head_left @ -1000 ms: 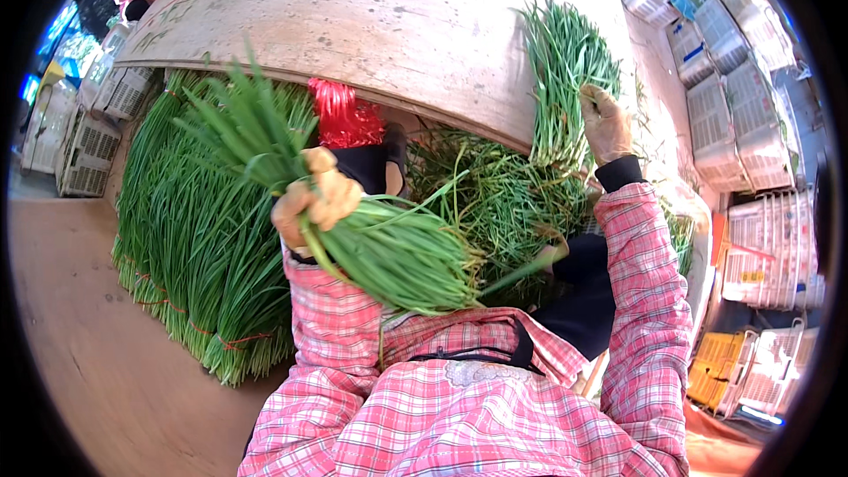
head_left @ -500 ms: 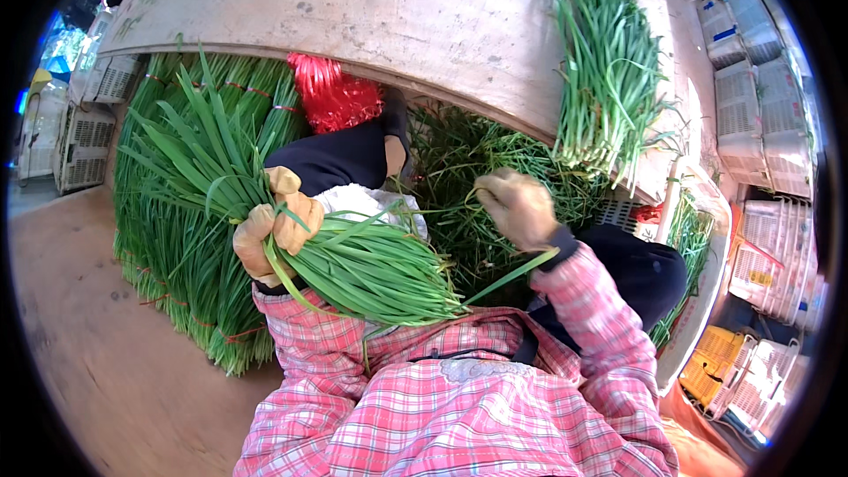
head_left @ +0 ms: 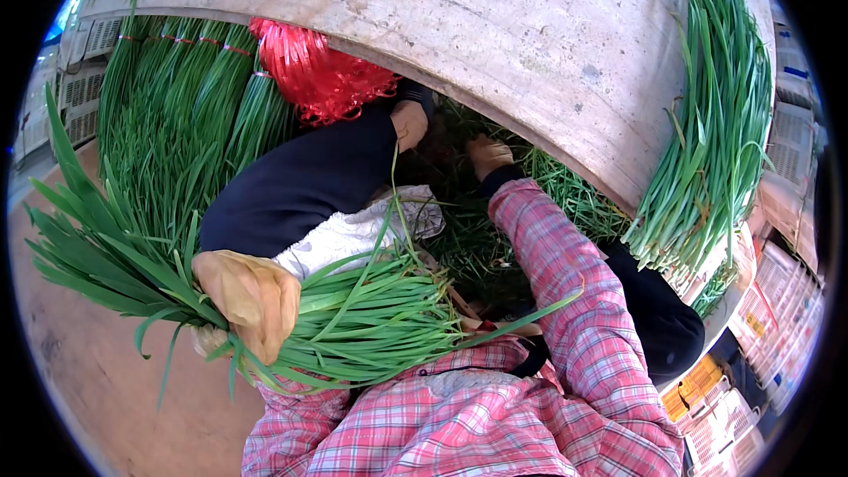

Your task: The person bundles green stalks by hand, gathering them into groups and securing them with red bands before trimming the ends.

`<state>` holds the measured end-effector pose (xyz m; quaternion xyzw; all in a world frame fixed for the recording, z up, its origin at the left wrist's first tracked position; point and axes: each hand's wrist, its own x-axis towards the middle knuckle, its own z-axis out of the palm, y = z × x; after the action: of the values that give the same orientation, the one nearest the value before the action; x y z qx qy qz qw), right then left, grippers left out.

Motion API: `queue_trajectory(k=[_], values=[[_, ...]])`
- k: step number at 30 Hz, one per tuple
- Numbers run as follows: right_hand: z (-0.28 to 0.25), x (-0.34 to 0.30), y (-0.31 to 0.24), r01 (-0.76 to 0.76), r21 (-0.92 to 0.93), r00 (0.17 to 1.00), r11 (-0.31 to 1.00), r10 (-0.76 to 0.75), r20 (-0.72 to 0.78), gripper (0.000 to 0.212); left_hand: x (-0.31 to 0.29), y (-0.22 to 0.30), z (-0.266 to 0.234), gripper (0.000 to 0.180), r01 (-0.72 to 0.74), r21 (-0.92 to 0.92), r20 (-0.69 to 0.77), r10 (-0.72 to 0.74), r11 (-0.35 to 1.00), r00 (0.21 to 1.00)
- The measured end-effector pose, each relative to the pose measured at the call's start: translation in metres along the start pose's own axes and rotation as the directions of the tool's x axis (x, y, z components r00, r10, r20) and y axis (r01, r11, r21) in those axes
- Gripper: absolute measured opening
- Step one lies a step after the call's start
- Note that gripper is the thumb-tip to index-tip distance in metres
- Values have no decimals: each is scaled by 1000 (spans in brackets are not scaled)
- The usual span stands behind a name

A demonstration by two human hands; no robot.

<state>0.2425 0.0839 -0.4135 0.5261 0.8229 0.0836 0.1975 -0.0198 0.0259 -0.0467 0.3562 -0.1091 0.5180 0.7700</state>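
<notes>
My left hand (head_left: 252,300), in a tan glove, is closed around the middle of a bunch of garlic chives (head_left: 380,314). The leafy tips fan out to the left, and the stem ends lie over my lap. A few stray leaves stick out of the bunch. My right hand (head_left: 490,156), also gloved, reaches far forward, low over dark loose leaves (head_left: 477,230) beside the edge of a board. Its fingers point away and are mostly hidden, so I cannot see whether they hold anything.
A pale board (head_left: 495,53) spans the far side, with another pile of chives (head_left: 707,132) on its right end. Tied chive bundles (head_left: 177,97) stand at the left, next to red plastic ties (head_left: 309,71). A white cloth (head_left: 353,225) lies near my leg. Crates (head_left: 777,327) stand at the right.
My left hand has moved left and nearer with the bunch. My right hand has gone from beside the stems to farther forward, over the loose leaves. The whole view has shifted.
</notes>
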Motion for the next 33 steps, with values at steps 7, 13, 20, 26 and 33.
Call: queue_trajectory(k=[7, 13, 20, 26, 33], values=[[-69, -70, 77, 180, 866, 983, 466, -102, -150, 14, -1, -15, 27, 12, -33, 152, -324, 81, 988, 943], [-171, -116, 114, -293, 951, 953, -97, 50, 299, 20, 4, -38, 62, 29, 75, 287, -627, 128, 955, 768], [-271, -167, 149, 53, 936, 991, -349, 132, -6, 19, 22, -55, 66, 38, 239, 346, -665, 58, 907, 744], [-346, -192, 169, 325, 879, 870, 348, 255, -422, 15, 31, -52, 95, 29, 253, 343, -660, 40, 904, 751], [-377, -201, 158, 509, 786, 768, 350, 227, -599, 15, 46, -63, 122, 42, 355, 421, -650, 5, 835, 760]])
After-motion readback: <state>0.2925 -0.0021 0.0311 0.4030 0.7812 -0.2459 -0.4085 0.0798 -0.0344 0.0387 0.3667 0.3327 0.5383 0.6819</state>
